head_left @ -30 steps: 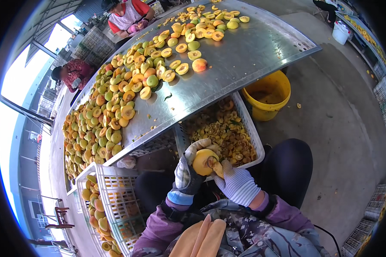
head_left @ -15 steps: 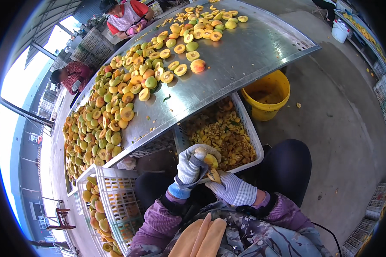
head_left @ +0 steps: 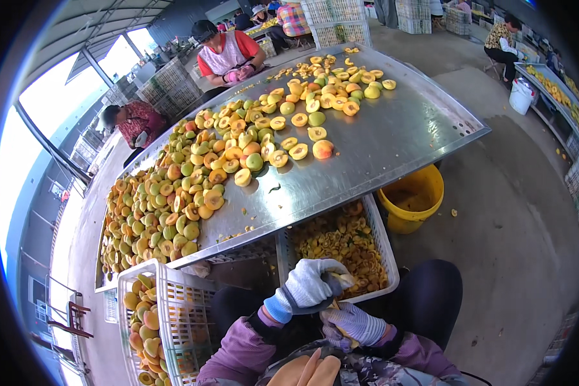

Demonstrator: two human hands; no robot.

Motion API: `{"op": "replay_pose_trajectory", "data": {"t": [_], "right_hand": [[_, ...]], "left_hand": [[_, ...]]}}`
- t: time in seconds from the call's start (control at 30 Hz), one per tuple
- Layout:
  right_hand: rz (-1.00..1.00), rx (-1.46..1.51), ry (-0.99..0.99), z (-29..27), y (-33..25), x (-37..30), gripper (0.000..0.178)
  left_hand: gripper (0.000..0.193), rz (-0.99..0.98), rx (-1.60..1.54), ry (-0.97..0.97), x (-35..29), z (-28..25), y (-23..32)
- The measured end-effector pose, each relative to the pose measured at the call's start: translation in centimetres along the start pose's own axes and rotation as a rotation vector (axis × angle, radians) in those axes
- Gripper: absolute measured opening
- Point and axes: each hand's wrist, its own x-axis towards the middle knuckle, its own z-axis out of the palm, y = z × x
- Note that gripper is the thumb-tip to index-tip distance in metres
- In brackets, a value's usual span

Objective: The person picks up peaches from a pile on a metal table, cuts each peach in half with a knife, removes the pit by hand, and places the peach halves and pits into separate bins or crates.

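My left hand point(head_left: 310, 284), in a white and grey glove, is closed around a yellow-fleshed peach half point(head_left: 343, 280), mostly covered by the fingers. Just below and to the right, my right hand point(head_left: 355, 323), in a striped lilac glove, grips a slim yellowish tool point(head_left: 335, 305). Fingers hide most of that tool, so its exact kind does not show. Both hands hover over the near edge of a white crate point(head_left: 392, 281) filled with peelings and scraps point(head_left: 344, 248).
A steel table point(head_left: 367, 151) bears a big heap of halved peaches point(head_left: 167, 199). Left of my knees stands a white crate point(head_left: 186, 296) beside more peach halves point(head_left: 149, 321). A yellow bucket point(head_left: 413, 215) is at the right. Two people work across the table; others sit farther back.
The view has tilted up, showing more of the far room. My left hand has turned over the peach half, and my right hand has dropped slightly away from it.
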Motion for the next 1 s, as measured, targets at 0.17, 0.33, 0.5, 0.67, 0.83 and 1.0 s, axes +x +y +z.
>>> {"op": "replay_pose_trajectory", "data": {"t": [0.17,0.33,0.5,0.67,0.83,1.0], "right_hand": [[-0.015,0.03,-0.103,0.4,-0.4,-0.6,0.03],[-0.114,0.252,0.158,-1.2,0.8,1.4,0.021],[-0.023,0.525,0.456,-4.5,2.7,3.6,0.021],[-0.115,0.275,0.499,-2.8,1.3,2.3,0.025],[-0.167,0.183,0.551,-2.4,0.6,2.0,0.023],[-0.216,-0.454,0.465,-4.6,1.5,0.1,0.014]], "left_hand": [[0.049,0.131,-0.883,0.071,-0.6,2.5,-2.1],[0.037,0.123,-0.629,0.712,-3.7,-2.2,-2.3],[0.016,-0.005,0.297,1.419,-16.9,-12.5,-1.1],[0.024,-0.792,0.757,1.469,-31.8,-16.4,1.7],[0.036,-0.879,1.149,1.218,-32.0,-17.9,0.4],[0.047,-0.64,0.449,1.012,-16.9,-25.1,-5.6]]}}
